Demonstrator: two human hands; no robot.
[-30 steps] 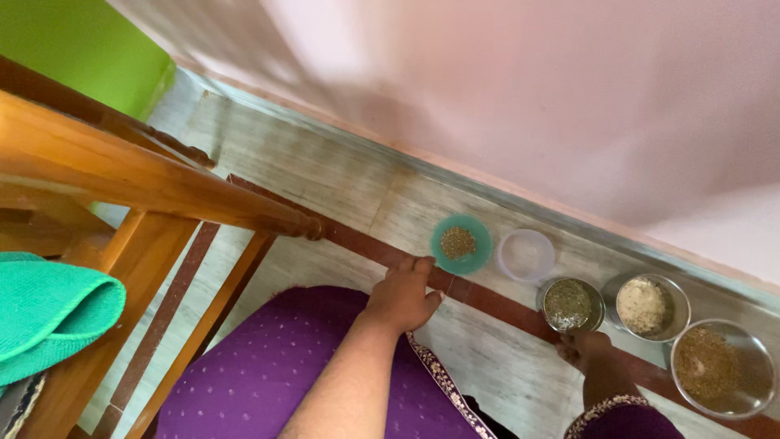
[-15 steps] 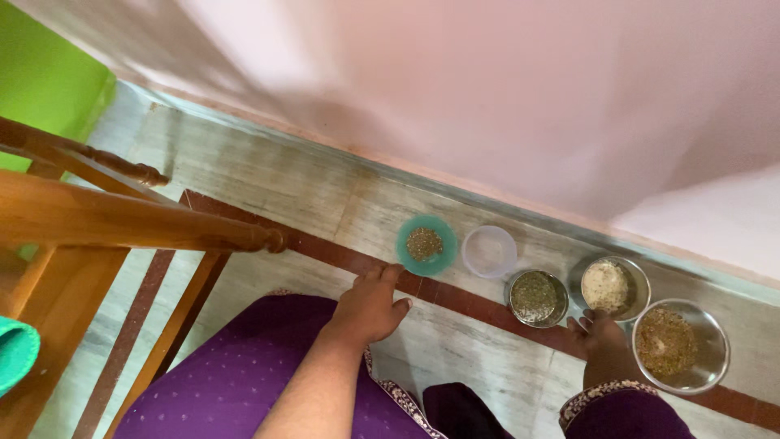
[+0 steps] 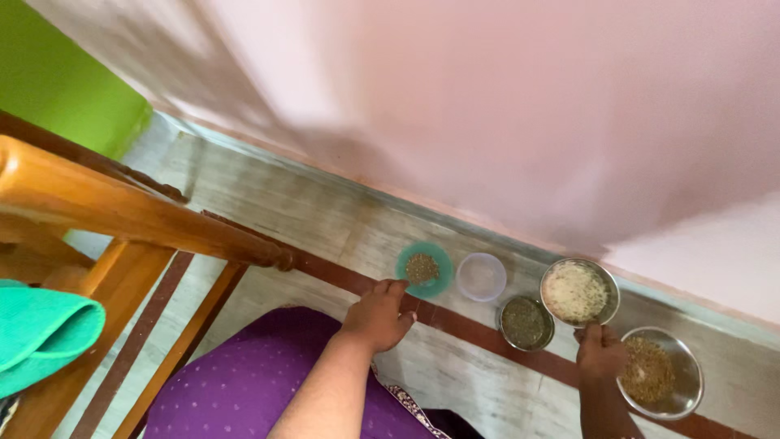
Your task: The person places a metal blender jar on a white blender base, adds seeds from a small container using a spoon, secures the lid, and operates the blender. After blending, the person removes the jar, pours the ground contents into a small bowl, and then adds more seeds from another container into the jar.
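Head view: right hand (image 3: 600, 351) pinches the near rim of a steel bowl of pale grain (image 3: 578, 292), lifted at its 12 o'clock, likely tilted to keep contents in. Left hand (image 3: 379, 313), fingers loosely curled and holding nothing, touches a teal bowl of seeds (image 3: 424, 269) on the floor (image 3: 455, 374).

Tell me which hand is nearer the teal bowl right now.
Left. The left hand has its fingertips at the teal bowl's near rim; the right hand is far off, holding the steel bowl of pale grain.
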